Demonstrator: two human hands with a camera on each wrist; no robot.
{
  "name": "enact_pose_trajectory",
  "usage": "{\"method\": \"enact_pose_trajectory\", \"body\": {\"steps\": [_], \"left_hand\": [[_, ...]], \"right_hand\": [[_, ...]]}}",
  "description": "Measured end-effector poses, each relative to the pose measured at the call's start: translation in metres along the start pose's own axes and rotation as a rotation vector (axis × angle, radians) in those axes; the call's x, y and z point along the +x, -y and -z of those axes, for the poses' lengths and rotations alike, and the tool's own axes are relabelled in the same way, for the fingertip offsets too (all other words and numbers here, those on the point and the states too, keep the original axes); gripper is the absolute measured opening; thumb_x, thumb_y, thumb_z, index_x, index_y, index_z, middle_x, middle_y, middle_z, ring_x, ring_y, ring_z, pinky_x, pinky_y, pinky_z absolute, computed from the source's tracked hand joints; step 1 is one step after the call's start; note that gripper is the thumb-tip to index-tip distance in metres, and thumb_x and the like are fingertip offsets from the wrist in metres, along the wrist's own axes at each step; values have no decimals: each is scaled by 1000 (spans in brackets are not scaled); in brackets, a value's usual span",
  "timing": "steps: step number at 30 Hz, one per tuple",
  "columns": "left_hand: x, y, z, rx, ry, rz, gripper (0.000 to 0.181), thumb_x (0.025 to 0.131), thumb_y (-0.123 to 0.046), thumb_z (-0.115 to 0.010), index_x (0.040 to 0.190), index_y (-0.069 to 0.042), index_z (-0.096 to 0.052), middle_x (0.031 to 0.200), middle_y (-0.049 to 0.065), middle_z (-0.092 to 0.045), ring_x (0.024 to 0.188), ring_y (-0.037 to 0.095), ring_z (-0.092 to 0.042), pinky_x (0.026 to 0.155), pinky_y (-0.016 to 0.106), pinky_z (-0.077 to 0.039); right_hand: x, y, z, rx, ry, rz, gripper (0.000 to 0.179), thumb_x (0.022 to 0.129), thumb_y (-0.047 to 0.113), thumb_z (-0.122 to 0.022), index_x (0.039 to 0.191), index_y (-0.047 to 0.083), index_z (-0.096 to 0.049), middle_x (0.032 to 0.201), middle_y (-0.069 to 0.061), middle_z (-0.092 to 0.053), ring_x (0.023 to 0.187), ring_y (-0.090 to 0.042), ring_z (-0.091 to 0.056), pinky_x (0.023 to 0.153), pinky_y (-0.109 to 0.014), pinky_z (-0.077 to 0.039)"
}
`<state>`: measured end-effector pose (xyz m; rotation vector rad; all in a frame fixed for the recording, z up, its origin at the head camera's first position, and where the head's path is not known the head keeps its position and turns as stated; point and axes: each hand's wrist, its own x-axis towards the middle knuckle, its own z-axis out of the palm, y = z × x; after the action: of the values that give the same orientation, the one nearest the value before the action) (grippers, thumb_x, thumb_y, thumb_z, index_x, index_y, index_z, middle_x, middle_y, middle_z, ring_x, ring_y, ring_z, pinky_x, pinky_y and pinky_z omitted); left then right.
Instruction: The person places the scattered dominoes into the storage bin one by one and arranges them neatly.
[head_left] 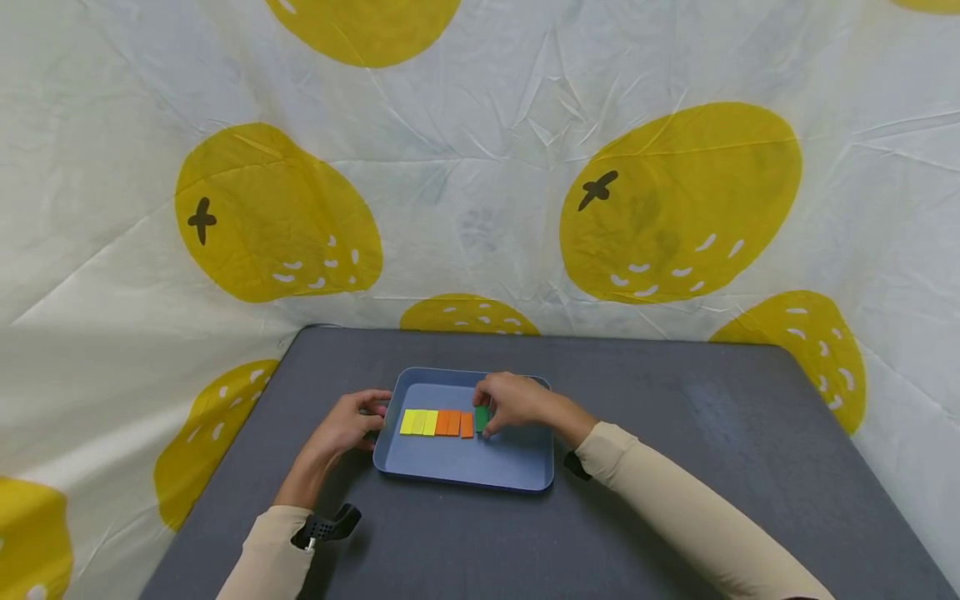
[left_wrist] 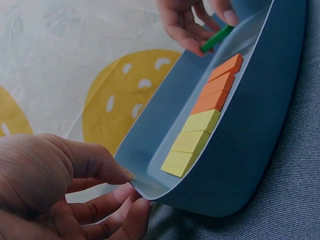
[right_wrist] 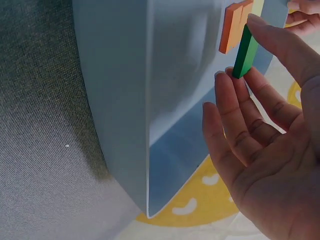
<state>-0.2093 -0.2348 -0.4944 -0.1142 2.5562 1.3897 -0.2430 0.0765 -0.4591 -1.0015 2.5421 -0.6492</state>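
A blue tray (head_left: 450, 460) holds a row of small flat rectangular blocks: three yellow blocks (head_left: 418, 422) at the left, then three orange blocks (head_left: 448, 423). The last orange one sits slightly apart from its neighbours. My right hand (head_left: 513, 400) pinches a green block (right_wrist: 246, 52) between thumb and fingertips, at the right end of the row and beside the orange. In the left wrist view the green block looks tilted; whether it touches the tray floor I cannot tell. With thumb and fingers, my left hand (head_left: 347, 427) grips the tray's left rim.
The tray stands on a dark grey table (head_left: 675, 467). Behind and to the left hangs a white cloth (head_left: 480, 225) printed with yellow fruit shapes. A black band (head_left: 330, 525) is on the left wrist.
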Motion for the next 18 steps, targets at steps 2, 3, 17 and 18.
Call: {"method": "enact_pose_trajectory", "body": {"steps": [2, 3, 17, 18], "left_hand": [[0, 0, 0, -1, 2, 0, 48, 94, 2, -59, 141, -6, -58, 117, 20, -60, 92, 29, -61, 64, 39, -58], [-1, 0, 1, -4, 2, 1, 48, 94, 2, -59, 141, -6, -57, 117, 20, -60, 92, 29, -61, 64, 39, -58], [-1, 0, 0, 0, 2, 5, 49, 94, 2, -59, 142, -6, -57, 118, 20, -60, 92, 29, -61, 64, 39, -59], [-1, 0, 0, -2, 1, 5, 49, 94, 2, -60, 142, -6, -58, 118, 20, -60, 92, 29, -61, 64, 39, -59]], "right_hand": [[3, -1, -2, -18, 5, -6, 43, 79, 19, -88, 115, 4, -70, 109, -9, -68, 92, -18, -63, 82, -35, -54], [4, -2, -4, -28, 7, -12, 43, 79, 19, -88, 115, 4, -70, 109, -8, -68, 92, -17, -63, 82, -34, -54], [13, 7, -20, -204, 5, -140, 34, 78, 28, -90, 103, 13, -72, 95, 3, -58, 83, -12, -52, 71, -33, -48], [13, 8, -20, -211, 1, -145, 34, 78, 29, -89, 102, 13, -71, 94, 3, -58, 82, -12, -52, 70, -33, -48]]}}
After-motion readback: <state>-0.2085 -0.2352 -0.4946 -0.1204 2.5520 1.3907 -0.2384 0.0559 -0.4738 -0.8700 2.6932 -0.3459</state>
